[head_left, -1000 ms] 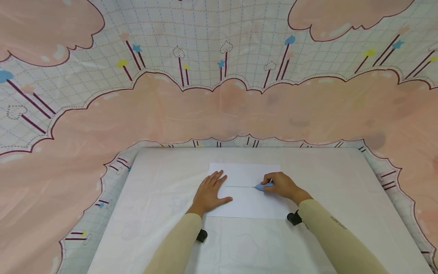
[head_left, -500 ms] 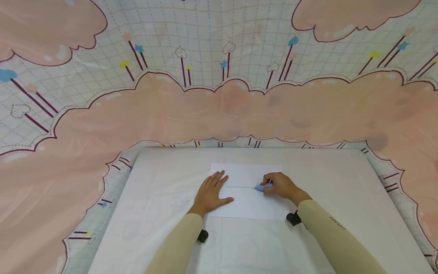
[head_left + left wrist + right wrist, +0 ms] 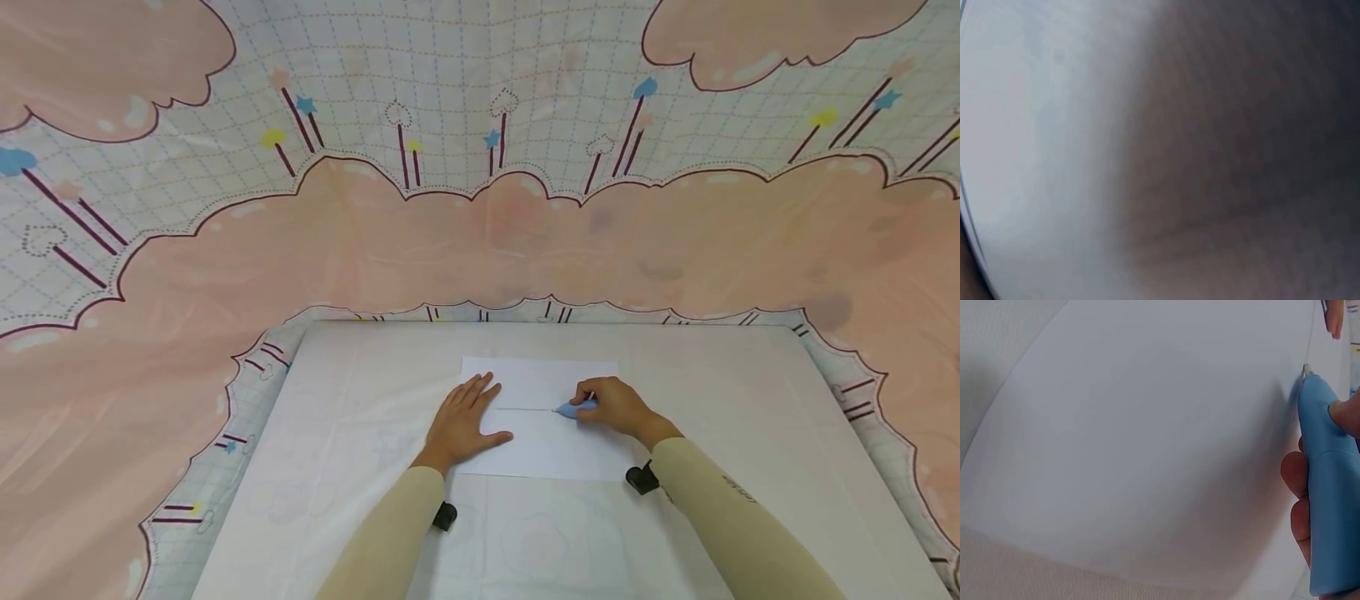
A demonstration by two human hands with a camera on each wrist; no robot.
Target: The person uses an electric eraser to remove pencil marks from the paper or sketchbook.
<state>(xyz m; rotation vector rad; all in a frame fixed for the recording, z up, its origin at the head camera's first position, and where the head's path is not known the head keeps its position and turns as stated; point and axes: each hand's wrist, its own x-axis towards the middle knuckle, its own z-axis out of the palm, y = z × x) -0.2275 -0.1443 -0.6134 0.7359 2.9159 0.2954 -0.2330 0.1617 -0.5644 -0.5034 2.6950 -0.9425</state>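
Observation:
A white sheet of paper [image 3: 540,458] lies on the table, with a thin straight line [image 3: 521,409] across its middle. My left hand [image 3: 456,425] rests flat on the sheet's left part, fingers spread and thumb out to the right. On the right side, my right hand [image 3: 617,407] grips a thick blue pen-shaped tool [image 3: 1334,506] between thumb and fingers. Its small pale tip [image 3: 1307,370] is right at the paper, at the line's right end. The left wrist view is a blur of pale and dark areas.
A white-covered table [image 3: 360,375] bears the sheet. Behind and around it hangs a patterned cloth [image 3: 480,242] with clouds and stars. Black wrist cameras are worn under both sleeves [image 3: 390,533].
The blue tool and my right hand have shifted very slightly left along the line. My left hand stays in place on the paper; the whole head view has drifted a little.

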